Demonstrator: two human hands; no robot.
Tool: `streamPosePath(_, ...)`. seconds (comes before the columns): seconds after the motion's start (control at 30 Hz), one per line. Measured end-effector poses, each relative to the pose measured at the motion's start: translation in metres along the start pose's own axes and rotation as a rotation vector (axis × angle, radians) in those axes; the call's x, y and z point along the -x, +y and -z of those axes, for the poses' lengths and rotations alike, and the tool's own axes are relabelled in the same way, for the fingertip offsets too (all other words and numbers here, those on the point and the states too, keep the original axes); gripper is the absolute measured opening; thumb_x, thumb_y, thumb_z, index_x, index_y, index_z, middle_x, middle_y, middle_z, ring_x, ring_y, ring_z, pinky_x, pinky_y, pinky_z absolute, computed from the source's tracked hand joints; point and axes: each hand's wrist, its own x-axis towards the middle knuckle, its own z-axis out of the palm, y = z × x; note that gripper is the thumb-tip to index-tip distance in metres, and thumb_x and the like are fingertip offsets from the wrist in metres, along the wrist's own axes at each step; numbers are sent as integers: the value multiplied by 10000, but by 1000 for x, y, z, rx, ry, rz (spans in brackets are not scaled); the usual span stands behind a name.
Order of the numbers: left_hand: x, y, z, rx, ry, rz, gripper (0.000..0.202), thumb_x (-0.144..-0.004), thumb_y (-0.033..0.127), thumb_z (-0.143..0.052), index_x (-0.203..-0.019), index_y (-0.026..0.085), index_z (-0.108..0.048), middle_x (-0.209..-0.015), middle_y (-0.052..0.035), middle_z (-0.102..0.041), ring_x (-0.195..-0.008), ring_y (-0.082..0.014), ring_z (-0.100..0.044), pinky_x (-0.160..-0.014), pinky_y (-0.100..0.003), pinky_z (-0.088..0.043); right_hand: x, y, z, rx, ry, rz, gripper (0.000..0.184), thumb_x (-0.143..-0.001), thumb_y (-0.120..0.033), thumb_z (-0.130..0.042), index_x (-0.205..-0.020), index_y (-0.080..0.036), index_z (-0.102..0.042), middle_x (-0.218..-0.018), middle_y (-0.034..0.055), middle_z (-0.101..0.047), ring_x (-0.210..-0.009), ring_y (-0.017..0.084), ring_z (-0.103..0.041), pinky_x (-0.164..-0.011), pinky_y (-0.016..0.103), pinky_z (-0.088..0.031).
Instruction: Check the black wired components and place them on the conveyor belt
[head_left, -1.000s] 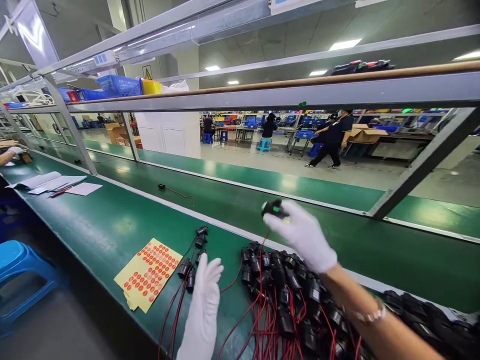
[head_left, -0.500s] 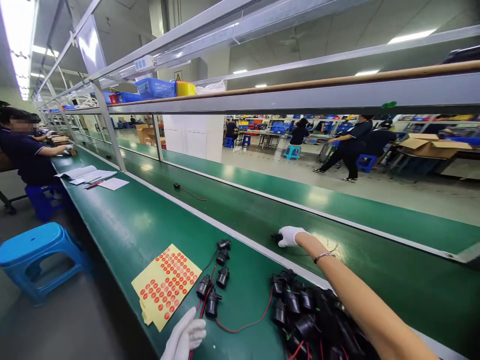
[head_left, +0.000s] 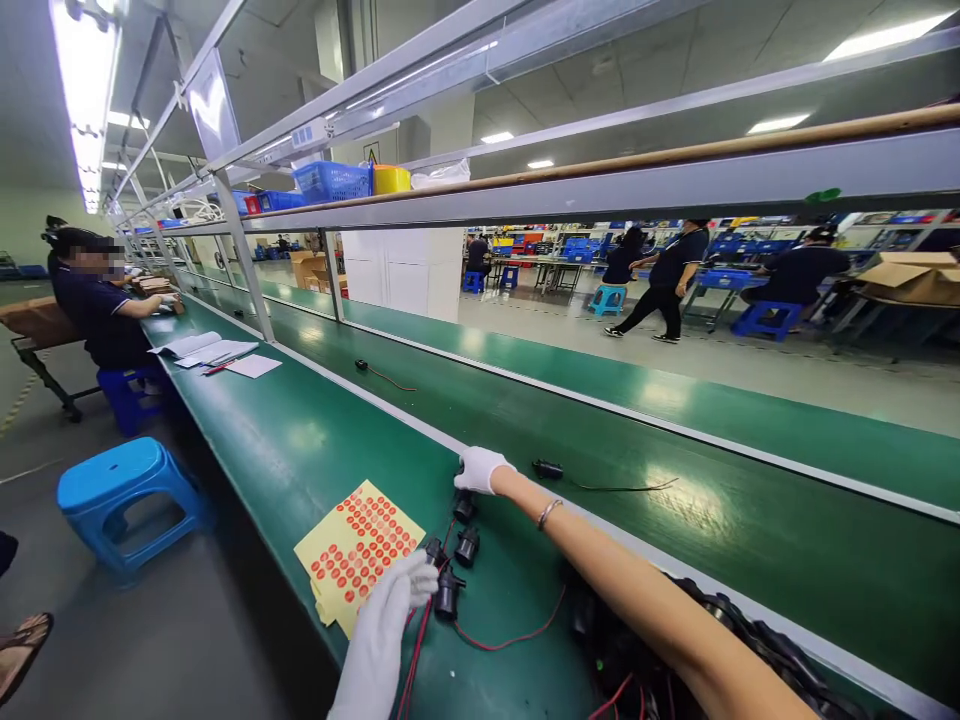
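My right hand (head_left: 480, 468), in a white glove, reaches across the green bench and closes over the farthest of a few small black sockets with red wires (head_left: 463, 508). My left hand (head_left: 384, 625), also gloved, rests near the bench's front edge with fingers curled on the nearest socket (head_left: 445, 594) and its red leads. One black socket with a dark wire (head_left: 547, 469) lies alone on the green conveyor belt (head_left: 675, 520) just right of my right hand. A heap of black sockets (head_left: 720, 640) sits under my right forearm.
A yellow sheet of red round stickers (head_left: 358, 545) lies left of the sockets. Another socket (head_left: 362, 366) lies farther up the belt. Papers (head_left: 217, 350) and a seated person (head_left: 97, 305) are at the far left. A blue stool (head_left: 124, 490) stands in the aisle.
My right hand left the socket on the belt and moved back left to the small group on the bench. My left hand rose onto the nearest socket's wires. The view swung left.
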Motion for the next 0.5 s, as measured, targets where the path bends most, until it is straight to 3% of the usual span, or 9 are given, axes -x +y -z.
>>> streamPosePath(0.13,-27,45,0,-57,84,-112,477,-890,589,-600,-1172,212,-680,-1225,-107,-716,-1191,-271,-635,-1157,-456,-386,41,-4,49,57,217,174,338,-978,-357,-630,-1262,-176,-608,-1278,100,-634,-1096,253,-640,-942,474,-535)
streamPosePath(0.2,-39,66,-11,-37,28,-112,416,-891,532,-630,-1143,206,-690,-1216,-98,-716,-1168,-254,-635,-1125,-430,-395,72,-12,71,83,285,317,379,-928,-316,-664,-1274,-174,-601,-1266,116,-643,-1101,274,-633,-955,462,-507)
streamPosePath(0.27,-44,80,-29,22,-102,-56,425,-876,537,-651,-1085,173,-713,-1096,-107,-753,-1030,-250,-686,-989,-405,-481,107,-23,86,105,303,467,396,-844,-271,-705,-1221,-177,-631,-1175,118,-687,-1047,290,-651,-910,418,-500)
streamPosePath(0.4,-23,84,-66,212,-387,134,619,-737,710,-704,-833,98,-724,-731,-100,-739,-691,-214,-690,-703,-339,-525,171,-33,99,130,283,646,408,-777,-294,-736,-1163,-189,-656,-1020,95,-733,-911,288,-690,-770,360,-516)
streamPosePath(0.5,7,79,-83,402,-443,269,679,-609,771,-761,-826,130,-695,-687,-35,-709,-623,-155,-663,-629,-268,-511,206,-17,92,64,388,655,587,-857,-433,-707,-1350,-155,-554,-1235,163,-695,-1043,317,-684,-852,404,-551)
